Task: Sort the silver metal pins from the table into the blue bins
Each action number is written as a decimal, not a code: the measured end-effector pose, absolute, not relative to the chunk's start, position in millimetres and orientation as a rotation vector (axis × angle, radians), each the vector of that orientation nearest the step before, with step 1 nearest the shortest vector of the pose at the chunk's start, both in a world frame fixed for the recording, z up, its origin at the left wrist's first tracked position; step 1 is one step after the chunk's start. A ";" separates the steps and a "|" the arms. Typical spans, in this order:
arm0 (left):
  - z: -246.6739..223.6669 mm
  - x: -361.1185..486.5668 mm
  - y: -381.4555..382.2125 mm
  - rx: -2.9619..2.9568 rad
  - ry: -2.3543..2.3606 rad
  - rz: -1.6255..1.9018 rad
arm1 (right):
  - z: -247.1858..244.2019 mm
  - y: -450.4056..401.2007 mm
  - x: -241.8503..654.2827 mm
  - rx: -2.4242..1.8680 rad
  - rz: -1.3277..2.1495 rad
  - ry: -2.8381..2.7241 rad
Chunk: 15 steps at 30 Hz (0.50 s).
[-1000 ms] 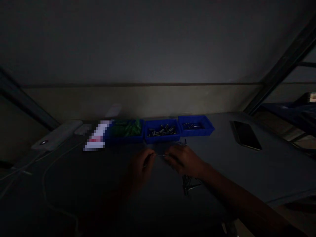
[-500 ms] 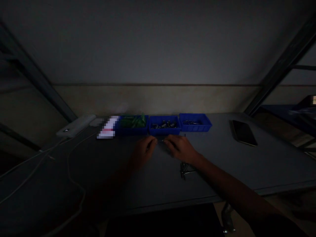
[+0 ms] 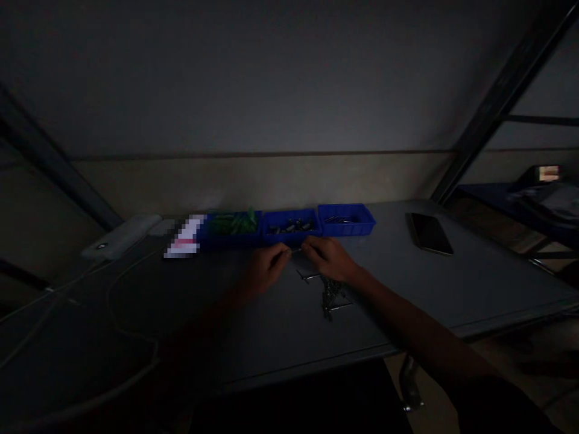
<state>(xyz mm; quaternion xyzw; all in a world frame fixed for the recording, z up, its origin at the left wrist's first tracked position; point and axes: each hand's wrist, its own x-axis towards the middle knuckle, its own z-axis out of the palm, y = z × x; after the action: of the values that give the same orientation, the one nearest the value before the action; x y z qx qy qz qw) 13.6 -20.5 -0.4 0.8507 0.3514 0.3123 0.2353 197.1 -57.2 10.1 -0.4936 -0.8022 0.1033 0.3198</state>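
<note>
In the head view, my left hand (image 3: 270, 266) and my right hand (image 3: 329, 258) face each other just in front of the blue bins. Both are closed in a pinch on a thin metal rod (image 3: 296, 249), which spans the small gap between them. Its ends are hidden in my fingers. Under and beside my right hand lies a loose pile of T-shaped metal pieces (image 3: 332, 295). Behind my hands, the middle blue bin (image 3: 294, 237) holds short metal cylinders. Thin metal pins lie in the right blue bin (image 3: 357, 229), and green pieces (image 3: 233, 222) fill the left one.
A phone (image 3: 429, 234) rests on the grey table (image 3: 253, 343) at the right. At the left are a lit, blurred-out screen (image 3: 184, 237), a white power bank (image 3: 122, 236) and a white cable (image 3: 120, 328). Metal posts flank both sides, with a wall behind.
The view has turned slightly right, so the bins and phone appear farther left. My hands stay pinched on the rod. More of the T-shaped pile shows beside my right hand.
</note>
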 end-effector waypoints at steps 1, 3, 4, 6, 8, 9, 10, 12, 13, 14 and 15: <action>-1.0 13.8 -21.1 2.326 0.962 0.848 | 10.5 -57.4 196.9 -1.315 0.246 -2.124; -3.0 14.4 -21.6 2.314 0.960 0.814 | 11.9 -55.4 199.4 -1.397 0.183 -2.121; -4.3 14.7 -21.7 2.319 0.953 0.783 | 13.0 -53.0 202.9 -1.462 0.141 -2.086; -6.5 14.8 -22.1 2.376 0.916 0.703 | 15.3 -45.9 215.0 -1.630 0.032 -1.928; -7.3 14.7 -23.5 2.483 0.839 0.615 | 16.8 -37.6 231.5 -1.807 -0.086 -1.665; -7.1 14.8 -24.8 2.536 0.798 0.574 | 17.1 -34.0 239.7 -1.867 -0.133 -1.543; -6.7 15.1 -26.3 2.577 0.767 0.539 | 17.1 -31.3 246.5 -1.905 -0.157 -1.449; -5.8 16.2 -29.9 2.616 0.736 0.484 | 16.6 -29.9 253.3 -1.928 -0.186 -1.351; -5.8 17.0 -31.8 2.620 0.741 0.476 | 16.3 -31.1 252.4 -1.919 -0.187 -1.349; -6.2 17.8 -33.5 2.618 0.752 0.479 | 16.1 -33.5 248.5 -1.897 -0.177 -1.381; -6.9 18.3 -34.8 2.614 0.771 0.501 | 15.9 -36.8 242.1 -1.858 -0.155 -1.447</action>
<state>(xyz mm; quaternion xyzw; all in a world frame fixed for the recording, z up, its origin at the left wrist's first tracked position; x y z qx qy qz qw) 18.3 -34.8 -6.9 0.9271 0.2736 0.1778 0.1843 242.1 -36.8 15.9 -0.7278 -0.5670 -0.0606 0.3809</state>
